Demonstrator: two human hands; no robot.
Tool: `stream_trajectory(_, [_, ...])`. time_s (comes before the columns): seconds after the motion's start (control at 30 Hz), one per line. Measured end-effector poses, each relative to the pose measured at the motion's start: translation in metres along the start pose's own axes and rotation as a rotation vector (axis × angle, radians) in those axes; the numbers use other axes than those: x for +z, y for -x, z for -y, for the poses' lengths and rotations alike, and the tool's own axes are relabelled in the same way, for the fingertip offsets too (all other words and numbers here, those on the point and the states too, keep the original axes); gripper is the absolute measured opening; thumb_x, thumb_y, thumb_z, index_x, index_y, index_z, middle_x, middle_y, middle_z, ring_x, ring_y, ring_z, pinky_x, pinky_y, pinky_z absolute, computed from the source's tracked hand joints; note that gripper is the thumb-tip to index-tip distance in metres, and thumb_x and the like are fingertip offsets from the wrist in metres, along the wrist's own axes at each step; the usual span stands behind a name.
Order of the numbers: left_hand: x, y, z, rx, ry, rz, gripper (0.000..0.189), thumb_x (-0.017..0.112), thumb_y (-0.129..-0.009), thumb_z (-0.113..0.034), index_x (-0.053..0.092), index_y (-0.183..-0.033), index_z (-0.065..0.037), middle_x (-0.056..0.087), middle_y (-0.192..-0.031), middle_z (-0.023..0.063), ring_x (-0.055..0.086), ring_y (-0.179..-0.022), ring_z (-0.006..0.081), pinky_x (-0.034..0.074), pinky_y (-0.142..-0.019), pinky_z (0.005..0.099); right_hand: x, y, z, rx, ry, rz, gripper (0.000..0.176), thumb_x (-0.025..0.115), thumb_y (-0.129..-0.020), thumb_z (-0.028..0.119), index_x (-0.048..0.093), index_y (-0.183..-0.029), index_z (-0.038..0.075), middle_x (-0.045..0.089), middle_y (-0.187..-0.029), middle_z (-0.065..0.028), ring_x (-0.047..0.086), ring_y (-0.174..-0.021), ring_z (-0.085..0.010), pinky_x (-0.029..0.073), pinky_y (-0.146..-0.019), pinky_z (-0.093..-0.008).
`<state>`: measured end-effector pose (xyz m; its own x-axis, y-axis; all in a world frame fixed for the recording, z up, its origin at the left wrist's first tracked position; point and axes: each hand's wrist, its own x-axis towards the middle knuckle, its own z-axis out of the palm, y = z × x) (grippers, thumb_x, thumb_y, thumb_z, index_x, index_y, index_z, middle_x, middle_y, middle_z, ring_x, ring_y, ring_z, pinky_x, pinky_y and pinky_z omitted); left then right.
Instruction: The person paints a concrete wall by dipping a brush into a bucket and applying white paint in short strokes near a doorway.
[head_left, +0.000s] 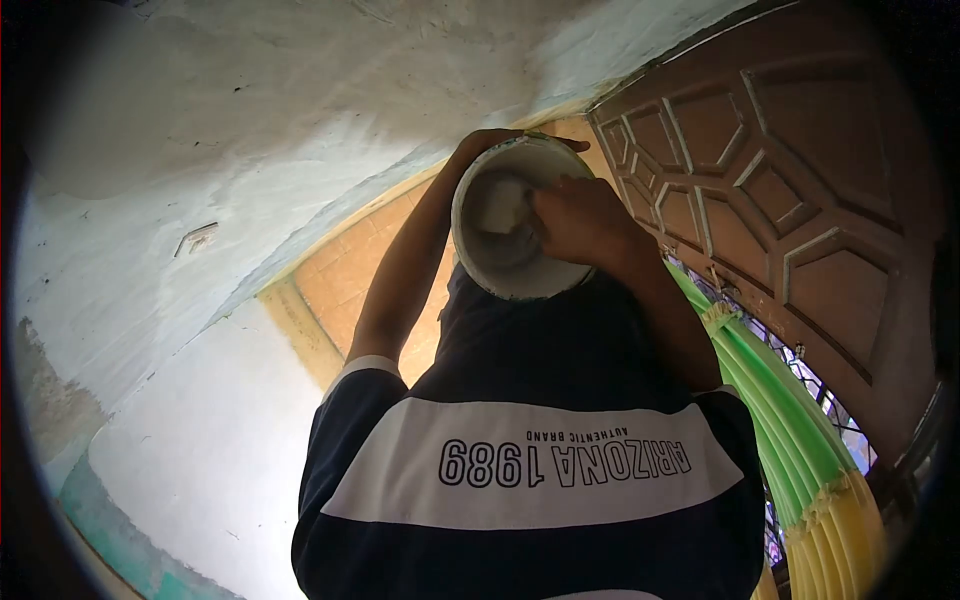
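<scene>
A round white bucket with a worn, dark-spotted rim is tilted so that its mouth faces me, in front of my dark trousers. My left hand grips it from the far left side, and part of that hand is hidden behind the rim. Inside the mouth, my right hand is closed, with the fingertips turned toward the bucket's inner wall. Pale whitish matter shows at the bottom, close to those fingers. What the right fingers hold, if anything, cannot be made out.
A stained pale wall rises on the left and above. Orange floor tiles lie beyond my left arm. On the right stand a brown panelled door and a green and yellow curtain over a grille.
</scene>
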<state>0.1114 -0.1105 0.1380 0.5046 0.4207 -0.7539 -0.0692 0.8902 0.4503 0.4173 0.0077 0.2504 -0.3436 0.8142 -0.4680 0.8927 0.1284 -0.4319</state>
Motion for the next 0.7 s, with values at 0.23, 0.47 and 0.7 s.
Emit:
stream_trajectory(0.23, [0.002, -0.013, -0.012, 0.016, -0.051, 0.037, 0.046, 0.062, -0.103, -0.017, 0.057, -0.145, 0.003, 0.072, -0.108, 0.0082, 0.068, -0.085, 0.0113, 0.058, -0.078, 0.0289, -0.011, 0.018, -0.003, -0.007, 0.033, 0.160, 0.022, 0.070, -0.079, 0.020, 0.074, -0.091, 0.002, 0.073, -0.095, -0.0207, 0.073, -0.094, -0.0378, 0.058, -0.084, -0.0485])
stream_trajectory(0.47, [0.008, -0.041, -0.051, 0.096, -0.132, 0.093, 0.046, 0.062, -0.103, -0.016, 0.057, -0.144, 0.003, 0.072, -0.108, 0.0083, 0.068, -0.084, 0.0114, 0.058, -0.078, 0.0289, 0.010, 0.008, -0.002, 0.019, -0.091, -0.045, 0.023, 0.071, -0.078, 0.023, 0.075, -0.092, 0.005, 0.073, -0.092, -0.0220, 0.072, -0.091, -0.0404, 0.057, -0.082, -0.0504])
stream_trajectory(0.7, [0.059, -0.119, -0.159, 0.261, -0.328, 0.296, 0.045, 0.062, -0.103, -0.016, 0.058, -0.144, 0.003, 0.072, -0.107, 0.0084, 0.068, -0.084, 0.0114, 0.058, -0.078, 0.0289, -0.001, 0.050, -0.033, -0.087, -0.240, -0.187, 0.030, 0.071, -0.088, 0.028, 0.074, -0.105, 0.003, 0.072, -0.082, -0.0198, 0.072, -0.078, -0.0389, 0.055, -0.075, -0.0489])
